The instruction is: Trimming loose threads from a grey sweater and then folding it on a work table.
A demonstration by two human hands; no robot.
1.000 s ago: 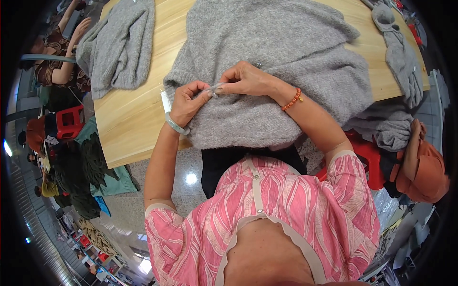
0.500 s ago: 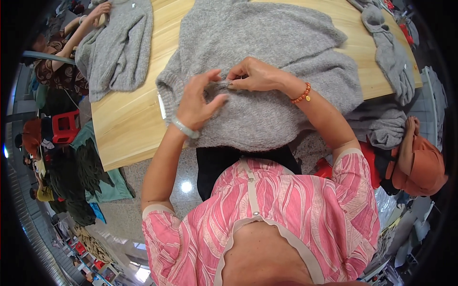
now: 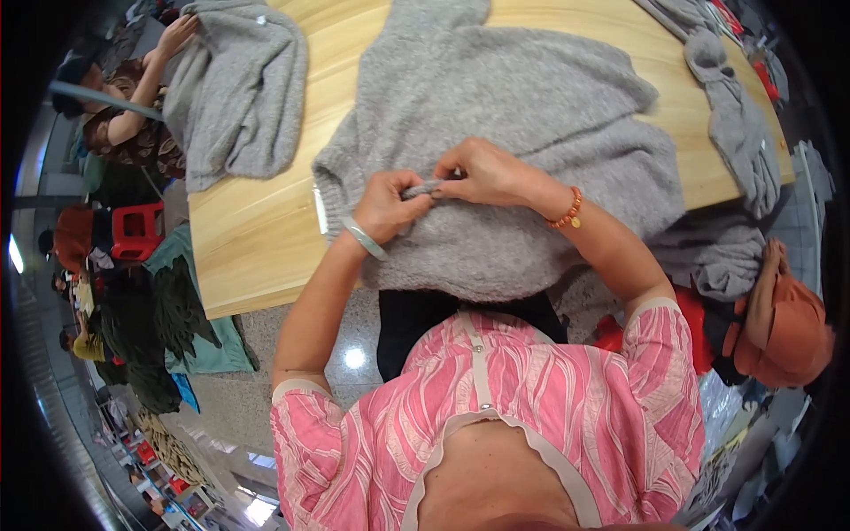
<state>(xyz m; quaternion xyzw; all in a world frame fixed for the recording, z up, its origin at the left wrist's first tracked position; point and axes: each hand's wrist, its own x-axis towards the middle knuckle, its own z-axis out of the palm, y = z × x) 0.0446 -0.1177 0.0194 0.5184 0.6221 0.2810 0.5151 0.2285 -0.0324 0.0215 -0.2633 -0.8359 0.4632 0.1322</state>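
Note:
A grey knitted sweater (image 3: 522,97) lies spread over the table in front of me, its near edge hanging past the table's front edge. My left hand (image 3: 390,205), with a pale bangle at the wrist, pinches a small fold of the knit. Right beside it my right hand (image 3: 487,174), wearing an orange bead bracelet, grips the same raised fold between thumb and forefinger. The fold stretches a short way between both hands. Whether anything small is held along with the fabric I cannot make out.
The light wood table (image 3: 257,239) carries another grey knit garment (image 3: 243,97) at the left, handled by a person (image 3: 133,115). More grey knitwear (image 3: 735,124) lies at the right, near a person in orange (image 3: 784,323). A red stool (image 3: 135,232) stands at the left.
My left hand, spread before, has closed on the knit fold beside my right hand. Both hands appear lower in the picture, and the whole view has shifted slightly.

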